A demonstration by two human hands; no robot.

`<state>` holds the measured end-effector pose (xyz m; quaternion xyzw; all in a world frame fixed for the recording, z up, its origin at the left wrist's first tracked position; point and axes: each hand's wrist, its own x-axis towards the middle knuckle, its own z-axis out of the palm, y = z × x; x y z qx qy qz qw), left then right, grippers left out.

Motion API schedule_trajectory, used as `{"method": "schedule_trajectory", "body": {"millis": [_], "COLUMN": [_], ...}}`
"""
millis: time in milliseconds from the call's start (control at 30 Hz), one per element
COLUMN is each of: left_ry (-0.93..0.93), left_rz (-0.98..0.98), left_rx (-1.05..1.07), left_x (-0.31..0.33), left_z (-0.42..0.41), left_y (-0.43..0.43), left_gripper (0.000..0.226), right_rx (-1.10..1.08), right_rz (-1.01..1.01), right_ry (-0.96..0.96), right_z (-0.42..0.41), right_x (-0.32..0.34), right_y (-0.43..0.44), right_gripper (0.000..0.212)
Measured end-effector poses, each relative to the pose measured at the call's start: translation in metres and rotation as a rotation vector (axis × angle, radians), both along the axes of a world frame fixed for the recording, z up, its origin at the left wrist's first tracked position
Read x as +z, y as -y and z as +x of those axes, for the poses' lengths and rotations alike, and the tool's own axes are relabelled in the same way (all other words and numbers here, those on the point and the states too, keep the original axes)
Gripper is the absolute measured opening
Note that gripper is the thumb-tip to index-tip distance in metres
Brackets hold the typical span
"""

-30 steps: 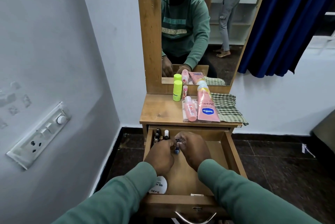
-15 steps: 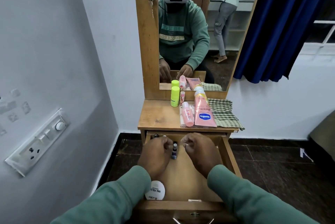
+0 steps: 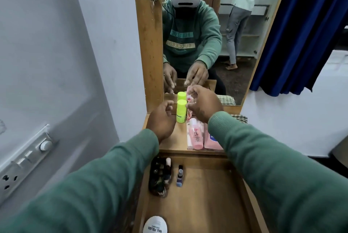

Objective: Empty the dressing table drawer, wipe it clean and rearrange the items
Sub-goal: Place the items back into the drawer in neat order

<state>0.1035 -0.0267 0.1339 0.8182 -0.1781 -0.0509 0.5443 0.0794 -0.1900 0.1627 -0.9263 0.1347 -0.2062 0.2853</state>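
Starting nearest me, the drawer lies open, with a round white tub at its front edge and small nail polish bottles standing at its back left. Beyond, on the table top, a pink bottle lies flat. Farther on, both my hands flank the upright green bottle. My left hand is loosely curled and holds nothing. My right hand has thumb and forefinger apart by the cap, and I cannot tell whether they touch it. I judge the bottle light, stiff, smooth and easily tipped, so I'd grip its body below the cap.
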Motion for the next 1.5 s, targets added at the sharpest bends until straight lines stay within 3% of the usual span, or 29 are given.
{"method": "schedule_trajectory", "body": {"millis": [200,333,600,900,1067,1200,1300,1500], "left_ry": [0.003,0.05,0.183,0.272,0.192,0.185,0.17,0.18], "left_rz": [0.05,0.079,0.057,0.009,0.03,0.035,0.124,0.431], "left_rx": [0.029,0.053,0.055,0.005,-0.014,-0.094,-0.159,-0.299], "left_x": [-0.013,-0.02,0.001,0.043,0.015,-0.018,-0.034,-0.058], "left_z": [0.03,0.032,0.009,-0.059,-0.108,-0.135,-0.141,-0.122], "left_y": [0.022,0.031,0.018,-0.03,-0.047,-0.05,-0.051,-0.043], "left_gripper": [0.054,0.051,0.056,0.054,0.062,0.053,0.042,0.057], "right_rx": [0.048,0.049,0.083,0.157,0.168,0.139,0.114,0.066], "right_rz": [-0.07,-0.072,-0.048,-0.066,-0.055,0.01,0.034,0.065], "right_ry": [-0.139,-0.092,0.032,0.121,0.089,0.013,-0.022,-0.033], "right_z": [0.034,0.038,0.024,-0.06,-0.127,-0.163,-0.178,-0.175], "right_x": [-0.021,-0.029,-0.005,0.035,0.008,-0.029,-0.057,-0.1], "right_y": [0.01,0.006,-0.002,-0.034,-0.048,-0.05,-0.047,-0.041], "right_gripper": [0.042,0.034,0.038,0.037,0.038,0.036,0.035,0.034]}}
